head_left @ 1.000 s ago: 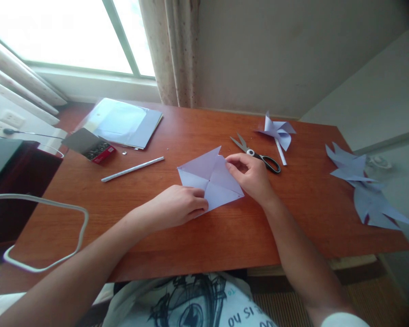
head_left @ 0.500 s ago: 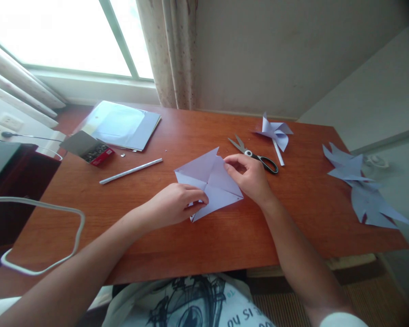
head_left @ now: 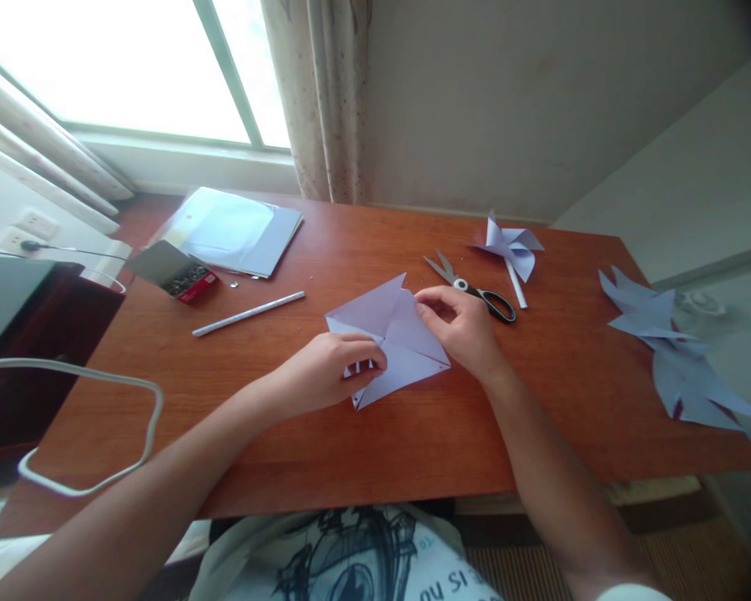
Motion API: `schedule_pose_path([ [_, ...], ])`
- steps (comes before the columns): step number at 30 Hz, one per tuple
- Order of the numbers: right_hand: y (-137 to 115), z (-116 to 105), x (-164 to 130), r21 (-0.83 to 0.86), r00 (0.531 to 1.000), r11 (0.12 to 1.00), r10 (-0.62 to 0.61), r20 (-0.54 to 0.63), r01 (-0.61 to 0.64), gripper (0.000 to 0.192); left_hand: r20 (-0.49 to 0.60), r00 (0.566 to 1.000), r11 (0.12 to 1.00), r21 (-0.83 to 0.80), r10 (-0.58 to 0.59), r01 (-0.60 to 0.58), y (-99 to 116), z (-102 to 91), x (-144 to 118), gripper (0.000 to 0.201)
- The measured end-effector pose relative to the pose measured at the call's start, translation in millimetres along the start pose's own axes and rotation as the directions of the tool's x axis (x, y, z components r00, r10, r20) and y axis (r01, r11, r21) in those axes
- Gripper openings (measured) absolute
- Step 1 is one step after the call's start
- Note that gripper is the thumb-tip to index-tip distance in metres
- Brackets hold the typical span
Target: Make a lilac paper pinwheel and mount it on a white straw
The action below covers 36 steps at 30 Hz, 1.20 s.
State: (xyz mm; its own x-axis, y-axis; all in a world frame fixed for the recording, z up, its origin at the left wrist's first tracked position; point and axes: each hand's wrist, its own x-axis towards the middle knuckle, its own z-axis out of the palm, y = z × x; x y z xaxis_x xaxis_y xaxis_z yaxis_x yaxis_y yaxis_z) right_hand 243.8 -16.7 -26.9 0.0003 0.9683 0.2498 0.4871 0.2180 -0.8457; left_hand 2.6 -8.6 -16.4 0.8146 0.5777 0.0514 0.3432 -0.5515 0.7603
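A square sheet of pale paper (head_left: 406, 367), with slits cut from its corners toward a small dot in the middle, lies on the wooden table in front of me. My left hand (head_left: 341, 367) is over its lower left part, fingers curled and thumb bent in against the paper. My right hand (head_left: 456, 321) pinches the sheet's upper right edge between thumb and fingers. Just beyond that hand lies a pair of scissors (head_left: 469, 286) with black handles, blades apart. A finished paper pinwheel (head_left: 510, 244) on a white rolled stick rests behind them.
A rolled paper stick (head_left: 249, 314) lies to the left. Behind it are a small open box (head_left: 191, 280) and a stack of paper in a clear sleeve (head_left: 238, 229). Several cut paper pieces (head_left: 682, 367) are at the right edge. A white cable (head_left: 153, 417) loops at the left.
The view has shifted slightly, so everything appears a little to the right. Both hands keep nearly the same hold on the paper.
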Motion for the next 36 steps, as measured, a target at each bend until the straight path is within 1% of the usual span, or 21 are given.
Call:
schedule_pose_path([
  [8,-1.4,-0.2,0.1,-0.016,1.0,1.0,-0.004,0.001,0.004,0.009,-0.006,1.0,1.0,0.011,0.01,-0.01,-3.8,1.3,0.4,0.01],
  [11,-1.3,-0.3,0.0,-0.021,1.0,1.0,-0.006,0.003,0.006,0.009,-0.011,1.0,1.0,0.011,0.009,-0.009,-3.3,1.2,0.5,0.012],
  [21,-4.7,-1.3,0.3,-0.032,1.0,0.999,-0.008,0.001,0.008,0.01,-0.035,0.999,1.0,0.01,0.022,-0.022,-2.4,-0.1,0.5,0.009],
  [25,-3.9,-0.9,0.7,-0.034,1.0,0.999,-0.007,0.004,0.007,0.009,-0.064,0.998,1.0,0.01,0.003,-0.002,-2.3,0.8,0.7,0.013],
  [29,-2.6,-0.6,0.8,-0.018,1.0,1.0,0.001,0.012,-0.001,0.01,-0.129,0.991,0.999,0.001,-0.046,0.047,-3.2,2.3,0.5,0.015],
  [32,-2.5,-0.5,0.2,-0.02,1.0,1.0,0.0,0.008,0.0,0.009,-0.156,0.984,0.996,-0.031,-0.085,0.082,-2.9,2.0,0.5,0.007],
  [34,-2.4,-0.3,-0.2,-0.021,1.0,1.0,0.002,0.007,-0.002,0.009,-0.161,0.983,0.996,-0.049,-0.083,0.076,-2.6,1.2,0.8,0.002],
  [36,-2.2,-0.1,-0.6,-0.019,1.0,1.0,0.003,0.008,-0.003,0.01,-0.165,0.984,0.997,-0.06,-0.063,0.054,-2.3,0.4,1.0,0.002],
])
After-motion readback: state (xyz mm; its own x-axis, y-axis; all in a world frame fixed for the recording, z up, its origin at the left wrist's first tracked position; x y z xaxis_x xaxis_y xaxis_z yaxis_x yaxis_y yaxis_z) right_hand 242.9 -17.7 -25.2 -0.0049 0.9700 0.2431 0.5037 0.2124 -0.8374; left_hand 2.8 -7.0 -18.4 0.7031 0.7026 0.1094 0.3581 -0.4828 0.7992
